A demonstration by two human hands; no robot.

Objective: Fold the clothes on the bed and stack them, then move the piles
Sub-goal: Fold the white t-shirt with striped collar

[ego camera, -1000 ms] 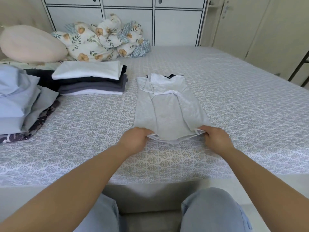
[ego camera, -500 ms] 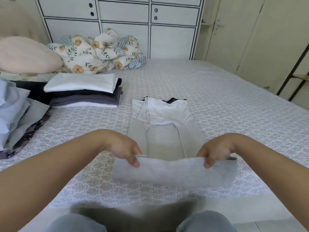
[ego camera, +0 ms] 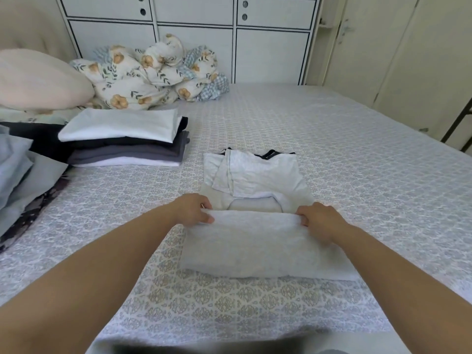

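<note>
Your left hand [ego camera: 195, 209] and your right hand [ego camera: 320, 221] each pinch one corner of the folded edge of the light grey garment [ego camera: 255, 221], whose lower part is turned up over its middle. The garment lies on the bed [ego camera: 357, 175], just to the right of the stack of folded clothes [ego camera: 125, 139].

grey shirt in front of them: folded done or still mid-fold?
Mid-fold. Both hands, left and right, pinch the grey shirt's hem, doubled partway up; its collar end lies uncovered.
</note>
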